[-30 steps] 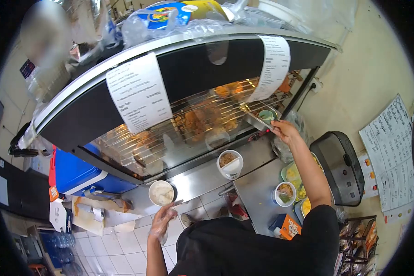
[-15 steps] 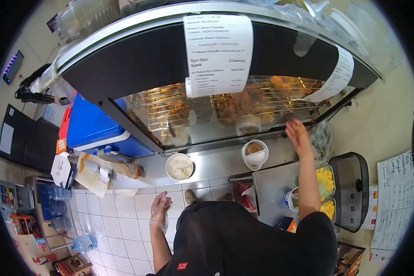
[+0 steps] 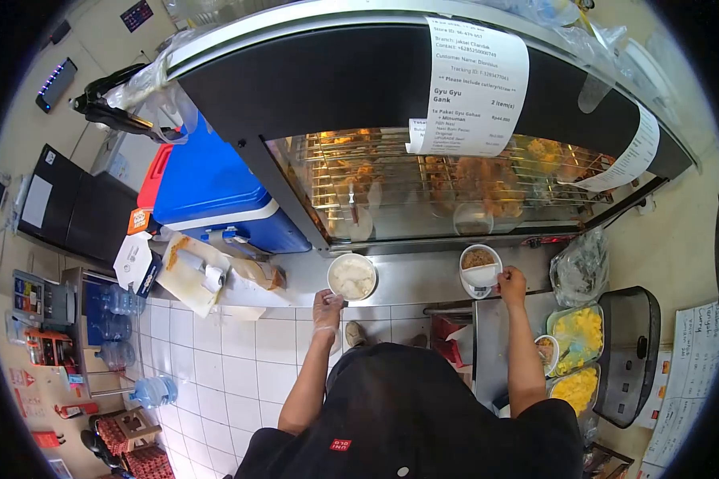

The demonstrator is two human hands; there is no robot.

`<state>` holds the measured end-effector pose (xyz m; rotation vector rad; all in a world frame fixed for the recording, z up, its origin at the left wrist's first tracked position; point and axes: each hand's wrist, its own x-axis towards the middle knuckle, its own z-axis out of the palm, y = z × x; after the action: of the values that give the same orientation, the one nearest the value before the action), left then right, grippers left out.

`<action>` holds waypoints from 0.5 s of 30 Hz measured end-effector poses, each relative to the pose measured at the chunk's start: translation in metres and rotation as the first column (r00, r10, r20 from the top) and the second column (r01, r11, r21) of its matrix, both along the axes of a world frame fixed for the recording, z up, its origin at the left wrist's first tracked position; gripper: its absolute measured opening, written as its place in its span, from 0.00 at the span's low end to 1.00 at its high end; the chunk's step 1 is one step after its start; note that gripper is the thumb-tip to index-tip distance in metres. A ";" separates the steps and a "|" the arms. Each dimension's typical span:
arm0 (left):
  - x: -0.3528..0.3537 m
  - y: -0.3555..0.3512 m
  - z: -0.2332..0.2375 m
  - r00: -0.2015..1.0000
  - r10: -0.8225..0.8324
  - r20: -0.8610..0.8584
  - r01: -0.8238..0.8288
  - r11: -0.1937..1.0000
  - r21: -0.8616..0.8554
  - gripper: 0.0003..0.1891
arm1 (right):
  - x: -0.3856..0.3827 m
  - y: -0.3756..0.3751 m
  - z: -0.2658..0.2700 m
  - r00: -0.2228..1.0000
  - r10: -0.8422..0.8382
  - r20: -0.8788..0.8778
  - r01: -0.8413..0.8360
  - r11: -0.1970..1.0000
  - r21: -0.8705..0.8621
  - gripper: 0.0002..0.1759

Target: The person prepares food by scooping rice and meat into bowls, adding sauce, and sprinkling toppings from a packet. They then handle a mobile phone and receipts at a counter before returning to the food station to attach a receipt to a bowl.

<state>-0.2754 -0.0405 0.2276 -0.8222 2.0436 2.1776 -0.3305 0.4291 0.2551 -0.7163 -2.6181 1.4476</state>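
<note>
My left hand, in a clear plastic glove, is at the front rim of a white bowl of rice on the metal counter. Its fingers are bent near the rim; whether they grip it is unclear. My right hand is bare, its fingers curled at the right edge of a white divided bowl. Brown food fills one part of that bowl. A firm hold there cannot be made out. Behind both bowls stands the glass warmer with fried food on racks.
Paper slips hang on the warmer. A blue cooler and stained paper are at the left. Yellow food containers, a plastic bag and a dark basket are at the right. Water bottles stand lower left.
My left hand has moved up to the rice bowl's front rim. My right hand has come down from the warmer's front to the divided bowl, its fingers now curled. The view has shifted.
</note>
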 end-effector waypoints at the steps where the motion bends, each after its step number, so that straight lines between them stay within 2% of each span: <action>1: -0.004 0.005 0.001 0.999 0.052 -0.013 -0.052 0.999 0.001 0.20 | 0.003 -0.001 0.004 0.999 0.002 -0.044 -0.005 0.998 -0.057 0.06; 3: -0.012 0.009 0.001 0.992 0.130 -0.003 -0.130 0.991 -0.019 0.22 | 0.010 -0.004 0.009 0.997 -0.004 -0.079 -0.005 0.994 -0.107 0.06; 7: -0.017 0.015 0.003 0.993 0.118 -0.016 -0.117 0.992 0.050 0.22 | 0.013 -0.013 0.018 0.999 0.037 -0.040 -0.040 0.995 -0.089 0.07; 9: -0.015 0.024 0.011 1.000 0.014 0.000 -0.014 1.000 -0.005 0.23 | 0.015 -0.024 0.020 0.996 0.078 -0.034 -0.081 0.992 -0.098 0.07; 11: -0.017 0.036 0.011 1.000 -0.013 0.003 0.013 1.000 0.008 0.23 | 0.018 -0.050 0.034 0.995 0.079 -0.055 -0.089 0.972 -0.218 0.08; 13: -0.017 0.046 0.010 0.999 -0.045 0.002 0.045 0.999 0.021 0.23 | 0.020 -0.077 0.046 0.991 0.126 -0.047 -0.134 0.961 -0.241 0.08; 15: -0.016 0.053 0.009 0.998 -0.046 -0.030 0.049 0.992 0.114 0.20 | 0.019 -0.103 0.046 0.985 0.169 -0.042 -0.174 0.948 -0.265 0.08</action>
<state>-0.2916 0.0129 0.2368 -0.7276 1.9080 2.2673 -0.3117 0.3264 0.3013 -0.4997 -2.5535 1.8735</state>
